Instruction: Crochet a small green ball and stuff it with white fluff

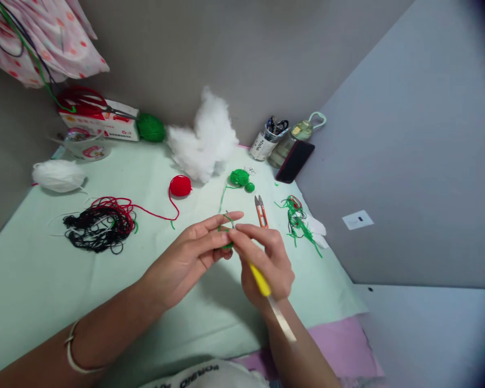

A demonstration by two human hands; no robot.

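My left hand pinches a small piece of green crochet work, mostly hidden by the fingers. Green yarn runs up over the left index finger toward a small green ball of yarn on the table. In my right hand is a crochet hook with a yellow grip and a pale handle end, its tip meeting the green work between both hands. Beyond the right hand lie orange-handled thread snips. A small round green piece sits beside the green ball.
Tangled black yarn, a red yarn ball and a white yarn ball lie left. White stuffing is heaped at the back. A pen cup, a phone and green scraps stand or lie right, near the grey partition.
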